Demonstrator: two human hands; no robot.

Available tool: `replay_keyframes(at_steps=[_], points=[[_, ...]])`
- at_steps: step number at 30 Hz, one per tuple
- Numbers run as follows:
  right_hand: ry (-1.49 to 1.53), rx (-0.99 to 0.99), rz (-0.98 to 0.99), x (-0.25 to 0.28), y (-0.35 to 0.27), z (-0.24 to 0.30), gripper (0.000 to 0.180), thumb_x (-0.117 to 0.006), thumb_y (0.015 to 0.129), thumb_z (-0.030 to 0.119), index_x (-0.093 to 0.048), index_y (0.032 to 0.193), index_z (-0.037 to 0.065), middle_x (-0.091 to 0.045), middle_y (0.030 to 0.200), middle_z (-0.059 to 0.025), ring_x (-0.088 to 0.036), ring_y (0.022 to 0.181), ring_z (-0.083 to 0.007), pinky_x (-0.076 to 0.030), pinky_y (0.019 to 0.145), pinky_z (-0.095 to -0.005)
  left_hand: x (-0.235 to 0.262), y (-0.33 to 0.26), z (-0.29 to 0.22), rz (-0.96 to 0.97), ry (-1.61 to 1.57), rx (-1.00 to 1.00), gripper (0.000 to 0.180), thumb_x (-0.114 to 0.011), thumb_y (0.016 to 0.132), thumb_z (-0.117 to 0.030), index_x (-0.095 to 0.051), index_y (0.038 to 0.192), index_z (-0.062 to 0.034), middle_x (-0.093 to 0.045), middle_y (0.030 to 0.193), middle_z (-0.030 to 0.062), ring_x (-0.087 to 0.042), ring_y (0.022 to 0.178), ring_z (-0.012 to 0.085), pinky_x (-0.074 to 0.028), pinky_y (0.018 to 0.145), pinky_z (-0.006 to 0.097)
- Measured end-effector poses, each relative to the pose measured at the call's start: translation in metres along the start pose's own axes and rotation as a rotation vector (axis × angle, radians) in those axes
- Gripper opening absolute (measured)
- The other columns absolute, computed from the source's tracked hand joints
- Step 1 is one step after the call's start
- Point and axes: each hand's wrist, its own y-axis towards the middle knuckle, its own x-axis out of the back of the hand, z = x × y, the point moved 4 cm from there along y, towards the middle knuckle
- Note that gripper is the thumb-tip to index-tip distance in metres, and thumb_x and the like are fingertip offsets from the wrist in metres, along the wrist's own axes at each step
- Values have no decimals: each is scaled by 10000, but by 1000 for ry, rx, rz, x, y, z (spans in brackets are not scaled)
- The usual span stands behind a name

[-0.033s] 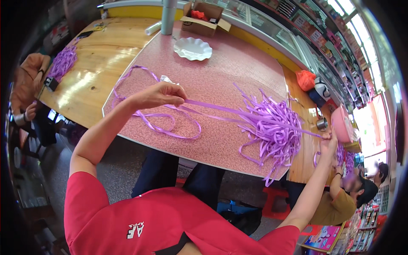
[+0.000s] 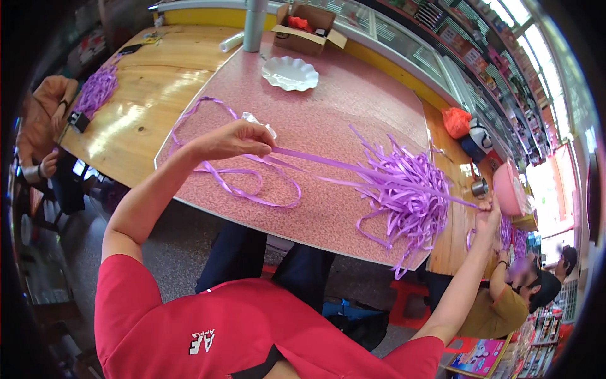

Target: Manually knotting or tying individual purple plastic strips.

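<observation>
Fingers of the left hand (image 2: 233, 140) pinch one end of a long purple ribbon (image 2: 315, 158), just left of the middle of the frame. Over at the right, the fingers of the right hand (image 2: 487, 216) are closed on the same ribbon. It runs nearly straight between the two hands, sloping down to the right, and passes over a big messy heap of ribbons (image 2: 413, 196). That heap sits on the right part of the pink desk (image 2: 353, 101), and some strips hang over its near edge. A small pointed strip (image 2: 287, 164) sticks out by the left fingers. Near that hand, a loose ribbon (image 2: 271, 203) lies on the desk in big loops. A white wavy plate (image 2: 289, 74) sits near the top middle, and a brown box (image 2: 297, 43) stands behind it. At the far right, a shiny metal cup (image 2: 480, 187) and a pink tub (image 2: 509, 189) are close to the right hand. More purple ribbons (image 2: 98, 90) lie in a pile at the upper left, on a wooden desk (image 2: 148, 76).
</observation>
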Motion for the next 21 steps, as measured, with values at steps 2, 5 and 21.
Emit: replay_keyframes(at_steps=[2, 5, 21], points=[[3, -23, -35, 28, 11, -3, 193, -606, 970, 203, -582, 1079, 46, -455, 714, 49, -384, 531, -32, -345, 488, -207, 15, -10, 3, -16, 13, -4, 208, -629, 950, -197, -657, 1038, -10, -624, 909, -4, -563, 868, 81, -466, 792, 249], [-18, -10, -136, 38, 21, -19, 205, -602, 972, 207, -581, 1089, 40, -454, 682, 63, -388, 514, -30, -377, 483, -201, 39, -32, 9, -125, 62, 64, 185, -638, 938, -166, -657, 1037, -11, -627, 930, 0, -557, 874, 74, -462, 779, 245], [-1416, 662, 401, -141, -49, -111, 251, -588, 930, 178, -674, 1065, -15, -683, 1044, -170, -642, 968, -297, -482, 862, -365, 22, -7, -26, -140, -53, 14, 232, -626, 949, -211, -608, 1031, 6, -597, 861, 6, -558, 804, 88, -468, 745, 244]])
